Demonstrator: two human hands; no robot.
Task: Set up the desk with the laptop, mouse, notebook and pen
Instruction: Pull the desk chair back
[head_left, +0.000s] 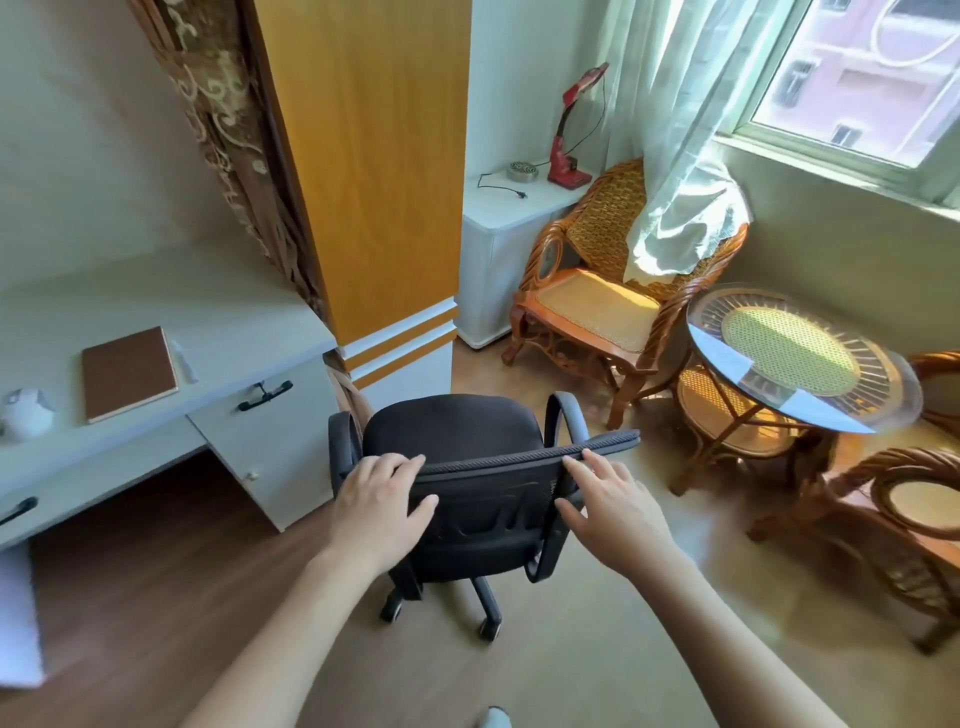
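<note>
My left hand (382, 501) lies on the top edge of the chair (483, 499) back, fingers straight and slightly spread. My right hand (615, 512) is open too, fingertips touching the same edge. The notebook (129, 373) and mouse (25, 414) lie on the desk (156, 306), left.

both hands (382, 499) (615, 512) outstretched, fingers relaxed

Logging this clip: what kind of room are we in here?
Most likely a home study or bedroom corner. A white desk with drawers carries a brown notebook and a white mouse, a black office chair stands beside it, and rattan chairs sit under a curtained window.
</note>
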